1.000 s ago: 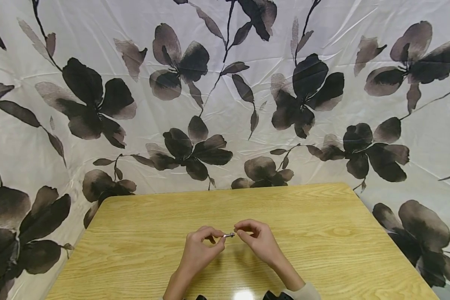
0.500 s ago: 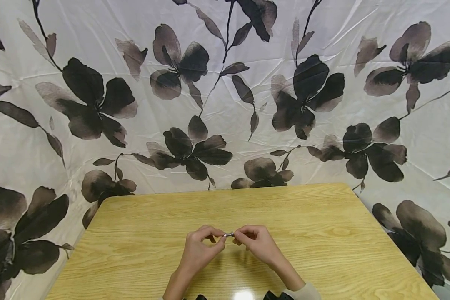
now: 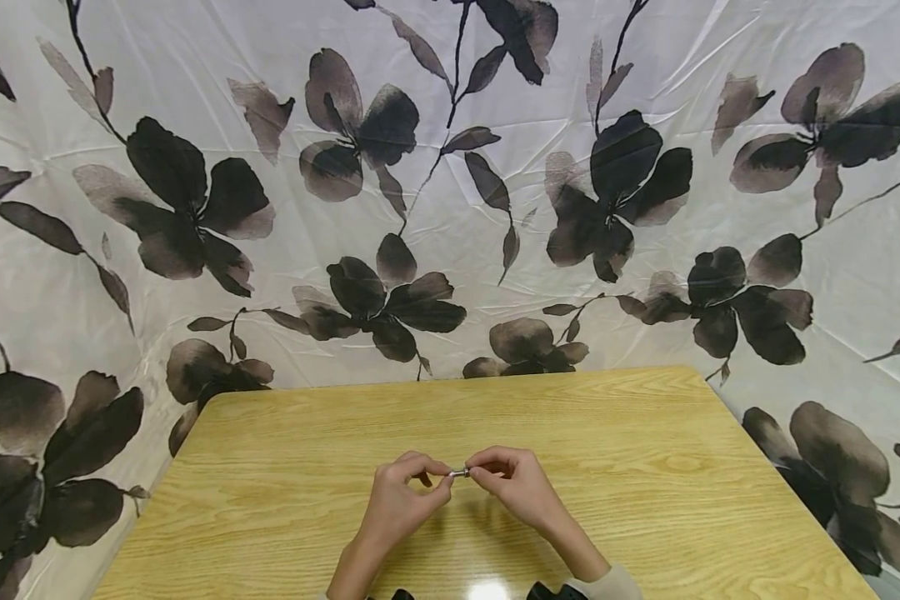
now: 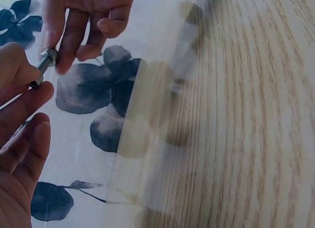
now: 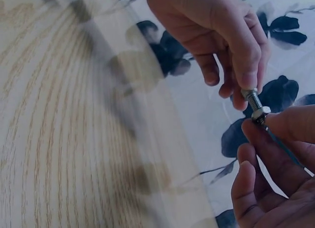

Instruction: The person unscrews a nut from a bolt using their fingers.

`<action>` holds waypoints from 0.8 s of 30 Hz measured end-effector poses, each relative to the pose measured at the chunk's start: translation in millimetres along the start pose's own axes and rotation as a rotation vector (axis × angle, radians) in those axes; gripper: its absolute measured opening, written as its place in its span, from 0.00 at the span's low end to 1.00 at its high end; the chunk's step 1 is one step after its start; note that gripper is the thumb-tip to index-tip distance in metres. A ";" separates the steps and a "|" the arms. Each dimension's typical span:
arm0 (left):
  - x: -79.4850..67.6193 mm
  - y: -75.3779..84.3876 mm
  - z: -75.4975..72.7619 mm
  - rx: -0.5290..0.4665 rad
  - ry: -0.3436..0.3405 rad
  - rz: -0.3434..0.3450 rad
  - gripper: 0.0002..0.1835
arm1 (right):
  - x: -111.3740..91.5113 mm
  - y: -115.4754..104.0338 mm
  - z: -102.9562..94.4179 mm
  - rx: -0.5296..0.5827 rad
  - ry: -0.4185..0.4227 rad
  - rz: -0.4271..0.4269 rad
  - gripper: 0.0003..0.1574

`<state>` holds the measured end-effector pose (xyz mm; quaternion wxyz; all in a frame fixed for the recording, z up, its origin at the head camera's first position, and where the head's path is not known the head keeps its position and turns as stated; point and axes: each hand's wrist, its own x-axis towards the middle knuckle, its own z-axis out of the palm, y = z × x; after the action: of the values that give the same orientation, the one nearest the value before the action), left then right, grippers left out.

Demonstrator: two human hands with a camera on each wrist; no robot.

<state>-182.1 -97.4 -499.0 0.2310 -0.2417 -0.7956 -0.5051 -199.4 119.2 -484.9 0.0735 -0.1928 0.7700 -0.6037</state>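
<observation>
A small metal bolt [image 3: 459,472] spans the space between both hands, held above the table. My left hand [image 3: 408,492] pinches it at the head end between thumb and index finger, so the head is mostly hidden in the right wrist view. A hex nut [image 5: 261,113] sits on the threaded shaft near the other end. My right hand [image 3: 516,483] has thumb and index finger at either side of this nut, pinching it. In the left wrist view, the remaining right fingers [image 4: 91,46] hang loosely curled, away from the bolt.
Under the hands lies a wood-grain table [image 3: 307,433] with rounded far corners. A pale cloth with dark printed flowers [image 3: 435,208] hangs behind it and along both sides. A bright light reflection shows at the table's near edge.
A second ago the right fingertips stood apart around the nut end; they then closed in on it and now pinch the nut. The left hand and the bolt have stayed nearly still.
</observation>
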 end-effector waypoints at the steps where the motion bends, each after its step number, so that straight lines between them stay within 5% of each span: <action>1: -0.3 -0.2 -0.2 0.003 -0.002 0.000 0.14 | -0.2 -0.2 0.5 0.001 0.005 -0.009 0.11; 14: -4.7 -0.4 -3.0 0.058 0.006 -0.025 0.14 | -3.2 -4.3 3.9 0.058 0.021 -0.070 0.11; 24: -4.3 -1.3 -4.6 0.030 0.036 0.031 0.11 | -6.2 -2.4 6.2 0.018 0.049 0.050 0.15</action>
<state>-179.0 -102.7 -500.7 0.2567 -0.2413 -0.7951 -0.4937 -191.1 115.6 -485.0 0.0716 -0.1581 0.7706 -0.6132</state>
